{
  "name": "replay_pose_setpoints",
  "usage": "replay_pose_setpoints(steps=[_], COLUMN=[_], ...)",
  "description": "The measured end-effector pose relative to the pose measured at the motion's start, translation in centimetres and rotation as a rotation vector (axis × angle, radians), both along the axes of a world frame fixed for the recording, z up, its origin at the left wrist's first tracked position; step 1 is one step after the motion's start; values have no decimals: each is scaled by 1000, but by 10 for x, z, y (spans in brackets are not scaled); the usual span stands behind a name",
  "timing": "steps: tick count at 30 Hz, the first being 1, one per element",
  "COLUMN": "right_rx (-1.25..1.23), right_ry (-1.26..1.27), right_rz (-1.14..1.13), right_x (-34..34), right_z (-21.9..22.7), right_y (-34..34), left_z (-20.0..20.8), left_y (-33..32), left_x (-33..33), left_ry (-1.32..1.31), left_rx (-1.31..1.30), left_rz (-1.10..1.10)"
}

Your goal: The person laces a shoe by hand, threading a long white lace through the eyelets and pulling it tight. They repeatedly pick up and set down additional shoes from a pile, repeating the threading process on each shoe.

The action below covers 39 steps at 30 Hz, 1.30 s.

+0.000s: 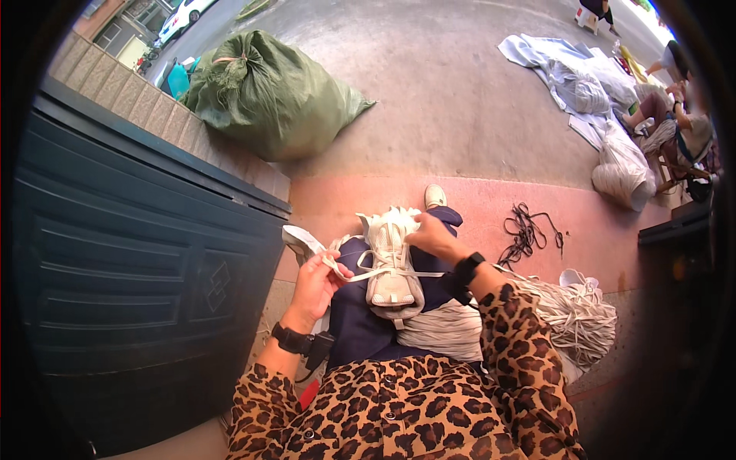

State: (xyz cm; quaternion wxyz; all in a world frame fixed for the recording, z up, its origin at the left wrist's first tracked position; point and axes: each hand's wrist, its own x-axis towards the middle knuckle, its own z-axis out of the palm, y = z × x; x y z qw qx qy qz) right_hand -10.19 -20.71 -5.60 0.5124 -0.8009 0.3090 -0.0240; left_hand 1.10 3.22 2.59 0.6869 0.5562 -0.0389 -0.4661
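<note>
A beige-white sneaker (395, 290) rests across my lap, its heel toward me, with a pale shoelace threaded through and crossing over it. My left hand (314, 285) is closed, pinching a flat white shoelace (359, 276) that runs to the sneaker. On the other side, my right hand (435, 236) grips the sneaker by its upper right edge; its fingertips are partly hidden. Just past my left hand shows part of another pale shoe (299, 239). A bundle of cream shoelaces (443, 331) lies over my right thigh.
A large heap of cream laces (575, 318) sits at my right. Tangled black laces (525, 234) lie on the pink floor. A dark door (146, 261) stands close at left, a bulging green sack (268, 100) beyond it. White bundles (625, 172) and seated people (682, 123) are far right.
</note>
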Motion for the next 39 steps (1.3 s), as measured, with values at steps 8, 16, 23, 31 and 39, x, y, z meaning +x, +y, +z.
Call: replay_pose_setpoints(steps=[8, 16, 23, 31, 39], right_rx=[-71, -462, 424, 484, 28], right_ry=[-131, -517, -376, -798, -186], right_rz=[-96, 86, -1026, -1305, -528], right_x=[22, -46, -207, -319, -162], right_z=[5, 42, 52, 35, 23], right_y=[12, 17, -118, -146, -60], left_z=[-4, 3, 43, 68, 14], left_y=[-4, 33, 211, 243, 86], left_x=[-8, 48, 164, 179, 104], left_ry=[39, 128, 46, 56, -154], left_rx=[1, -170, -401, -473, 165], left_rz=[27, 289, 686, 753, 330])
